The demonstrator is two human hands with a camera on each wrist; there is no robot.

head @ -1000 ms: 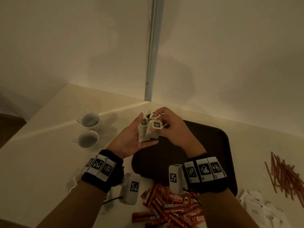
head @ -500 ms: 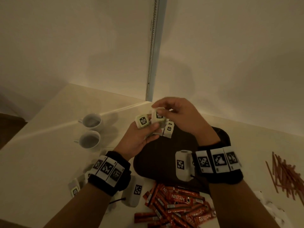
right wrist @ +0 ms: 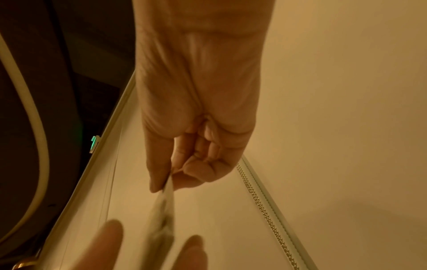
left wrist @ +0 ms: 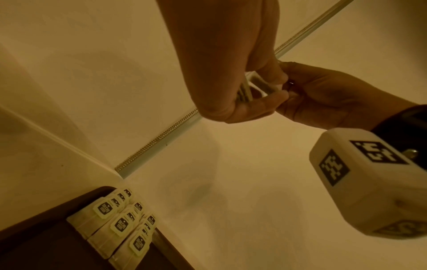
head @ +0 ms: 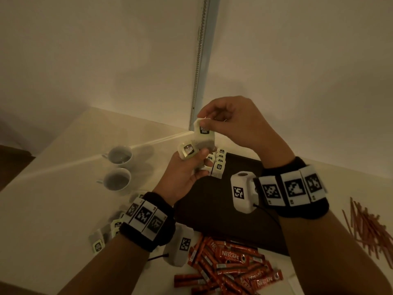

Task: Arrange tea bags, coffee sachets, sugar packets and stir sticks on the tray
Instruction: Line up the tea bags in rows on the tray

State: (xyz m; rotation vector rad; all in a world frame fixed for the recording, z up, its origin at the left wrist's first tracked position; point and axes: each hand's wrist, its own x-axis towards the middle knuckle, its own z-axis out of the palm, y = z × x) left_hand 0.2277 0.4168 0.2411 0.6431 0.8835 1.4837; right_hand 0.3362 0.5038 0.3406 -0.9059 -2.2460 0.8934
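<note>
Both hands have risen since a second ago: then they worked low over the tray's far left corner, now they are lifted above it, and the right hand (head: 231, 122) has drawn one tea bag (head: 204, 138) up and clear of the bundle.

Right hand: thumb and forefinger pinch the top edge of that tea bag, other fingers curled in. The bag hangs below the pinch, label facing the head camera, its lower corner touching the left thumb. In the right wrist view the bag (right wrist: 161, 215) is a blur under the fingertips.

Left hand (head: 187, 175): palm up, fingers curled round a small stack of tea bags (head: 188, 152), thumb pressed on top. The two hands are close together, almost touching.

Tray (head: 225, 211): dark, sits on the pale counter (head: 53, 188) beneath both hands. Rows of tea bags (left wrist: 120, 224) already lie flat in its far left corner, overlapping, labels up.

Off the tray: coffee sachets (head: 229, 265), red, heaped just beside its near edge. Stir sticks (head: 365, 226) in a loose pile well to the right. More loose tea bags (head: 106, 237) on the counter under the left wrist. Two white cups (head: 118, 169) stand left of the tray, one behind the other.
</note>
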